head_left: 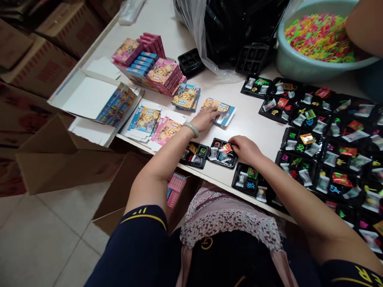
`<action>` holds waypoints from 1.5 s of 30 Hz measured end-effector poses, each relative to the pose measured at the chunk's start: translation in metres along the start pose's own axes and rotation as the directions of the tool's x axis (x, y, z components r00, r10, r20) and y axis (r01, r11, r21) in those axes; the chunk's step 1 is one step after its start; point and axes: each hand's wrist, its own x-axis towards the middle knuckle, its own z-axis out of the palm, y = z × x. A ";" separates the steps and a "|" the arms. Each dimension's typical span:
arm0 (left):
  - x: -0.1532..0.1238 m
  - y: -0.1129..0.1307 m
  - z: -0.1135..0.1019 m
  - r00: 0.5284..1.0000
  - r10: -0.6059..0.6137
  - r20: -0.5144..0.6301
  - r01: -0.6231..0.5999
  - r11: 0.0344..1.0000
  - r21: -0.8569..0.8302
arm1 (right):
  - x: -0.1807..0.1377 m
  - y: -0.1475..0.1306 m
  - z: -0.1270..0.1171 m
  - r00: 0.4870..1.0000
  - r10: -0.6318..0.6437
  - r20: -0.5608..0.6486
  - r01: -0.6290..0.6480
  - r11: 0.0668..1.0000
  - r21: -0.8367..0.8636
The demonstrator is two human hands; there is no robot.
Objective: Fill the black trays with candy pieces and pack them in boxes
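Note:
My left hand point(207, 119), with a pale bangle at the wrist, curls its fingers over a blue printed carton point(226, 113) on the table. The carton looks flat, with a flap showing at its right end; my thumb is hidden. My right hand point(245, 148) pinches the right edge of a black compartment tray point(222, 155) holding wrapped candies and small bright plastic pieces. To its left, partly behind my left forearm, lies a similar filled tray point(198, 154). Another filled tray point(243, 178) sits by the table's front edge, below my right wrist.
Rows of filled trays point(317, 135) cover the right side. Behind stand a basin point(314, 69) of colourful plastic pieces and a bag point(221, 36) of black trays. Stacked pink and blue boxes point(161, 73), flat cartons point(146, 121) and a display box point(86, 93) lie left.

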 end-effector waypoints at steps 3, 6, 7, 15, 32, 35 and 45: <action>0.000 -0.003 -0.003 1.000 0.015 -0.011 -0.015 1.000 -0.007 | 0.009 0.012 -0.007 0.998 0.039 -0.049 -0.039 0.999 0.005; 0.001 -0.006 -0.007 1.000 0.015 -0.015 -0.015 1.000 -0.005 | 0.015 0.030 -0.016 0.989 0.110 -0.098 -0.109 0.994 0.018; 0.002 -0.006 -0.009 1.000 0.008 -0.013 -0.008 1.000 0.001 | 0.016 0.036 -0.020 0.984 0.138 -0.109 -0.137 0.990 0.020; 0.013 0.045 -0.001 0.979 -0.147 -0.141 0.157 0.986 0.060 | 0.002 0.034 -0.033 0.969 -0.178 -0.170 0.159 0.980 -0.121; 0.003 0.042 -0.009 0.968 -0.165 -0.187 0.069 0.898 -0.435 | 0.006 0.024 -0.027 0.983 -0.130 -0.133 0.119 0.989 -0.088; -0.009 0.042 -0.019 0.971 -0.184 -0.156 0.053 0.795 -0.605 | 0.004 0.024 -0.038 0.964 -0.213 -0.162 0.210 0.977 -0.036; -0.020 0.062 -0.011 0.980 -0.199 0.002 0.121 0.593 -0.796 | 0.007 0.031 -0.032 0.964 -0.195 -0.178 0.201 0.979 0.016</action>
